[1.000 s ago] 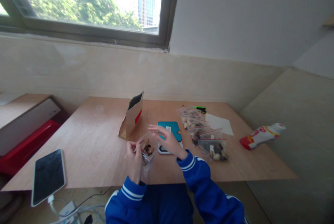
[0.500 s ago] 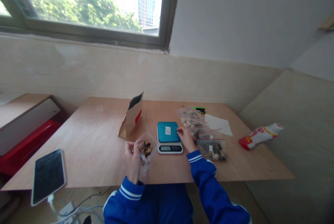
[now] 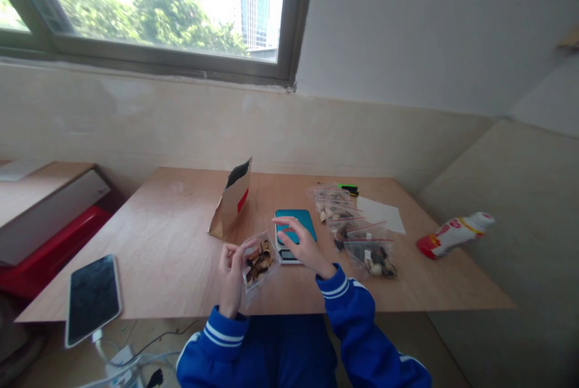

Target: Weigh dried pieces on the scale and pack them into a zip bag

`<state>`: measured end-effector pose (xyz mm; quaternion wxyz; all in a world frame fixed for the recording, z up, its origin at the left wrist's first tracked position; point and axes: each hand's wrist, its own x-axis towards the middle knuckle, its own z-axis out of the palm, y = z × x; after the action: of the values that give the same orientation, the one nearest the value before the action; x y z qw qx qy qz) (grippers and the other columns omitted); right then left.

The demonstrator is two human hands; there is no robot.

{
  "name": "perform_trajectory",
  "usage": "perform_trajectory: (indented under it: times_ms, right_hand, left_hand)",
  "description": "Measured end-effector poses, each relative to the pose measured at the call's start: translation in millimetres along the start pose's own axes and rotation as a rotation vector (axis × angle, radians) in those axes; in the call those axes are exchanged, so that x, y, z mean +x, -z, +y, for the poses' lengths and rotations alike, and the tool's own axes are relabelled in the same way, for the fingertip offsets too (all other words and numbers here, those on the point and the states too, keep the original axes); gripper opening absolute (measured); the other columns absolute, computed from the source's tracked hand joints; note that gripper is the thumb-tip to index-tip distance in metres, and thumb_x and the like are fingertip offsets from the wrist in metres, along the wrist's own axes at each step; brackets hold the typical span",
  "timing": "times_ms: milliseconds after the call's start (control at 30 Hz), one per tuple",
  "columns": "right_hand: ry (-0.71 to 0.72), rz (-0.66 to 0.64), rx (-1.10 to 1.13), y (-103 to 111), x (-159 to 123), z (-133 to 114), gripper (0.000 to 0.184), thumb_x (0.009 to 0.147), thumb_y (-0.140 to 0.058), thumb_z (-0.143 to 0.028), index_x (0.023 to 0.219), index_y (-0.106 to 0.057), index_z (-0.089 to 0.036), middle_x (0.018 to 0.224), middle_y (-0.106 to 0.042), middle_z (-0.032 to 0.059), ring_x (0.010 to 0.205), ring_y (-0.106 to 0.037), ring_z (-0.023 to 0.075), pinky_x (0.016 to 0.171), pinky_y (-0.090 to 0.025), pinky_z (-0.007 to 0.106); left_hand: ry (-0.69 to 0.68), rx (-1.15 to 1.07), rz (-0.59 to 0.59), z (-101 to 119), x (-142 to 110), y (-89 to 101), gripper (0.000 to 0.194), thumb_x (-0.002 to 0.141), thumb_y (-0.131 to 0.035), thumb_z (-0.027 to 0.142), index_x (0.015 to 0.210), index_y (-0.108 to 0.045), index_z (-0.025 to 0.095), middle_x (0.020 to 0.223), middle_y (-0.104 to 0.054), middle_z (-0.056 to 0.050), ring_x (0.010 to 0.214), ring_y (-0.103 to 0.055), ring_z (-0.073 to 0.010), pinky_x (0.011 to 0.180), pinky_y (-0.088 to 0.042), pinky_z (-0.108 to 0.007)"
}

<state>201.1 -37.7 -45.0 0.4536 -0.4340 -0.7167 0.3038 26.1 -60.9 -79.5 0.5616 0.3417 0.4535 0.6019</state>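
Observation:
My left hand (image 3: 231, 272) pinches the edge of a clear zip bag (image 3: 261, 264) that holds brown dried pieces, perhaps mushrooms; their kind is unclear. Over the front of a small digital scale (image 3: 312, 219) with a blue-green top, my right hand (image 3: 304, 245) hovers with thumb and fingers apart, holding nothing. Its fingers point toward the bag and hide part of the scale's plate and display. To the right of the scale lie several zip bags (image 3: 371, 252) of dried pieces, overlapping in a row.
An open brown paper bag (image 3: 233, 201) stands left of the scale. Behind the row of bags are a green and black tool (image 3: 348, 187) and a white paper sheet (image 3: 382, 214). A red and white bottle (image 3: 455, 235) lies at right; a tablet (image 3: 93, 299) sits front left.
My right hand has moved left from the scale's right edge, and its fingers have spread. The bag in my left hand has turned, its contents now facing up more plainly. The view shifted slightly.

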Motion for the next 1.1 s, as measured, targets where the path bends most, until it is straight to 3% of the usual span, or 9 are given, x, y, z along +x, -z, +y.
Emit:
perform_trajectory:
  times_ms: [100, 200, 300, 400, 533, 633, 767, 1100]
  right_hand:
    - [-0.061, -0.122, 0.087, 0.1, -11.0, 8.3, 0.041, 0.087, -0.056, -0.043, 0.124, -0.054, -0.025, 0.126, -0.057, 0.007, 0.116, -0.053, 0.0203, 0.096, -0.045, 0.035]
    - [-0.108, -0.175, 0.166, -7.5, -21.4, 8.6, 0.034, 0.082, -0.063, -0.044, 0.107, -0.065, -0.021, 0.106, -0.067, 0.0051, 0.101, -0.061, 0.0198, 0.088, -0.048, 0.032]
    - [-0.201, 0.045, 0.228, -19.0, -26.9, 2.7, 0.028, 0.08, -0.064, -0.046, 0.079, -0.066, -0.018, 0.078, -0.069, 0.0021, 0.074, -0.064, 0.0166, 0.069, -0.05, 0.027]
    - [-0.258, 0.331, 0.242, -25.5, -28.0, -2.7, 0.033, 0.081, -0.061, -0.049, 0.069, -0.06, -0.018, 0.063, -0.065, -0.0001, 0.061, -0.062, 0.015, 0.062, -0.049, 0.026]
    - [-0.325, 0.579, 0.22, -25.9, -28.7, -4.8, 0.036, 0.08, -0.059, -0.053, 0.068, -0.056, -0.019, 0.056, -0.061, -0.0017, 0.054, -0.06, 0.0152, 0.055, -0.047, 0.026]
    - [-0.379, 0.666, 0.199, -25.4, -32.5, -3.8, 0.039, 0.079, -0.057, -0.058, 0.071, -0.056, -0.02, 0.053, -0.06, -0.0021, 0.051, -0.06, 0.0162, 0.049, -0.045, 0.025]
    - [-0.367, 0.594, 0.158, -25.4, -41.1, -4.3, 0.04, 0.085, -0.047, -0.059, 0.079, -0.058, -0.02, 0.056, -0.065, 0.0009, 0.05, -0.058, 0.0166, 0.05, -0.044, 0.026]
    - [-0.381, 0.598, 0.199, -27.4, -51.8, -10.3, 0.04, 0.085, -0.048, -0.059, 0.084, -0.06, -0.02, 0.063, -0.068, 0.0025, 0.046, -0.053, 0.0145, 0.043, -0.042, 0.025]
  left_hand:
    - [0.119, -0.039, -0.101, 10.4, -2.2, 1.8, 0.032, 0.072, -0.063, 0.043, 0.074, -0.041, 0.021, 0.086, -0.069, -0.003, 0.082, -0.069, -0.0236, 0.067, -0.055, -0.035]
    - [0.181, -0.092, -0.194, 15.6, -2.8, 2.2, 0.033, 0.068, -0.067, 0.043, 0.07, -0.043, 0.02, 0.097, -0.069, -0.007, 0.08, -0.069, -0.0247, 0.063, -0.055, -0.035]
    - [0.174, -0.092, -0.292, 16.5, -4.7, 1.8, 0.033, 0.07, -0.066, 0.047, 0.068, -0.048, 0.018, 0.108, -0.067, -0.012, 0.089, -0.067, -0.0267, 0.075, -0.054, -0.039]
    - [0.158, -0.08, -0.33, 15.1, -9.7, 2.7, 0.044, 0.073, -0.057, 0.061, 0.08, -0.058, 0.017, 0.106, -0.069, -0.013, 0.102, -0.064, -0.0291, 0.087, -0.05, -0.044]
    - [0.115, -0.074, -0.278, 9.5, -18.2, 5.8, 0.069, 0.065, -0.051, 0.077, 0.097, -0.061, 0.016, 0.106, -0.068, -0.014, 0.101, -0.064, -0.0304, 0.087, -0.05, -0.045]
    - [-0.036, 0.036, -0.193, 6.3, -21.6, 6.6, 0.058, 0.065, -0.063, 0.067, 0.092, -0.063, 0.016, 0.097, -0.07, -0.012, 0.096, -0.065, -0.0287, 0.085, -0.051, -0.04]
    - [-0.102, 0.111, -0.097, 7.9, -20.8, 5.9, 0.032, 0.078, -0.062, 0.048, 0.085, -0.062, 0.016, 0.084, -0.071, -0.007, 0.084, -0.068, -0.0229, 0.08, -0.052, -0.035]
    - [-0.042, 0.103, -0.06, 14.6, -20.4, 12.3, 0.032, 0.078, -0.061, 0.047, 0.088, -0.056, 0.017, 0.072, -0.068, -0.002, 0.064, -0.068, -0.0182, 0.059, -0.054, -0.028]
